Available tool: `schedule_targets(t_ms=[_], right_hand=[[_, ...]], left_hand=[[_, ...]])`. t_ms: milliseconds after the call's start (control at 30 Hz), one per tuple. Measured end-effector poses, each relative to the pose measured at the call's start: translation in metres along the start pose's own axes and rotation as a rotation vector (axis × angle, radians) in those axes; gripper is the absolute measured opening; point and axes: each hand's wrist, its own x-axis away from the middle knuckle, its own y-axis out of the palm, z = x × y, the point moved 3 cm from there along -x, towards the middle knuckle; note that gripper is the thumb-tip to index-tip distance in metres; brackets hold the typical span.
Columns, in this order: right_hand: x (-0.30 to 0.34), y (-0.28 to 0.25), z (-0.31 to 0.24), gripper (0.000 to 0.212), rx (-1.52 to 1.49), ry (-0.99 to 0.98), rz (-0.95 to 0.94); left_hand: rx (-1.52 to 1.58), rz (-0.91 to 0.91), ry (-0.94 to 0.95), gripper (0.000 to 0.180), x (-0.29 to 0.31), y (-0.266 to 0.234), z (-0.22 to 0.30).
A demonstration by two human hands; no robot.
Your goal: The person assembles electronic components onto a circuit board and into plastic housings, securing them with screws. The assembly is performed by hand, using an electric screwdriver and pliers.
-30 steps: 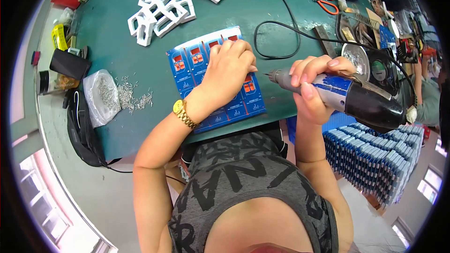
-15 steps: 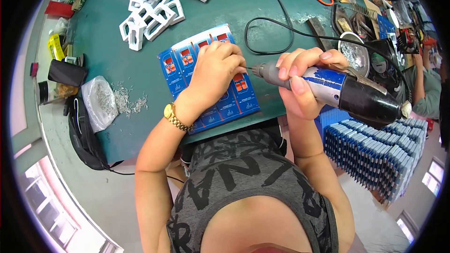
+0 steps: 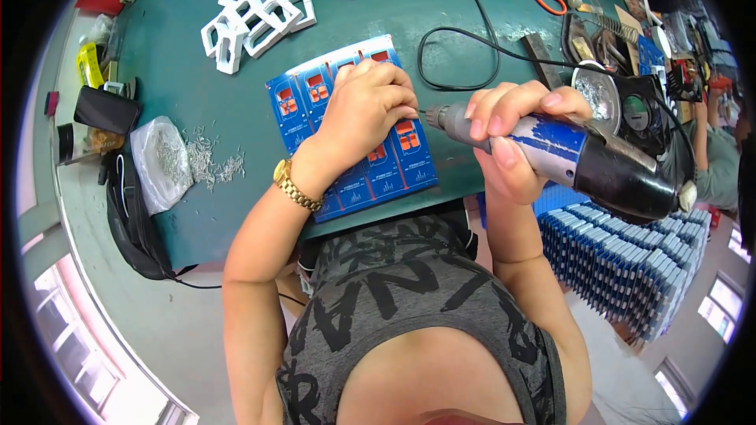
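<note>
Green counter (image 3: 354, 14) carries the blue board (image 3: 403, 164), which lies by its near edge. The driver (image 3: 551, 144), right of the board, sits clamped in my right fingers (image 3: 512, 108). My left fingers (image 3: 395, 97) bunch together over the board, beside the driver's tip; whether they pinch anything, I cannot tell. Metal bits (image 3: 206, 159) lie leftward.

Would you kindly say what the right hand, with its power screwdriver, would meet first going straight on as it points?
Probably the left hand, over the blue printed panels, just ahead of the power screwdriver; depth is unclear from one view.
</note>
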Motion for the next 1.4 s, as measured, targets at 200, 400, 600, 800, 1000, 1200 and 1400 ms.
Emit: schedule_targets(t_ms=[200, 400, 600, 800, 1000, 1200, 1400], right_hand=[[-0.013, 0.011, 0.007, 0.051, 0.141, 0.015, -0.042], [-0.026, 0.020, 0.008, 0.050, 0.260, 0.073, -0.098], [-0.026, 0.020, 0.011, 0.049, 0.228, 0.107, -0.125], [-0.034, 0.024, 0.023, 0.050, 0.192, 0.109, -0.211], [-0.035, 0.023, 0.030, 0.055, 0.074, 0.124, -0.259], [-0.040, -0.011, 0.021, 0.057, -0.160, 0.180, -0.335], [-0.024, -0.014, -0.016, 0.058, 0.053, -0.017, -0.347]], left_hand=[[-0.020, 0.010, 0.006, 0.009, 0.004, -0.004, 0.002], [-0.364, 0.094, -0.198, 0.024, 0.031, -0.065, 0.005], [-0.596, 0.318, -0.680, 0.025, 0.110, -0.125, -0.048], [-0.520, 0.293, -0.850, 0.018, 0.137, -0.137, -0.072], [-0.505, 0.290, -0.758, 0.011, 0.139, -0.135, -0.075], [-0.438, 0.342, -0.714, 0.013, 0.146, -0.132, -0.084], [-0.378, 0.312, -0.696, 0.012, 0.129, -0.131, -0.088]])
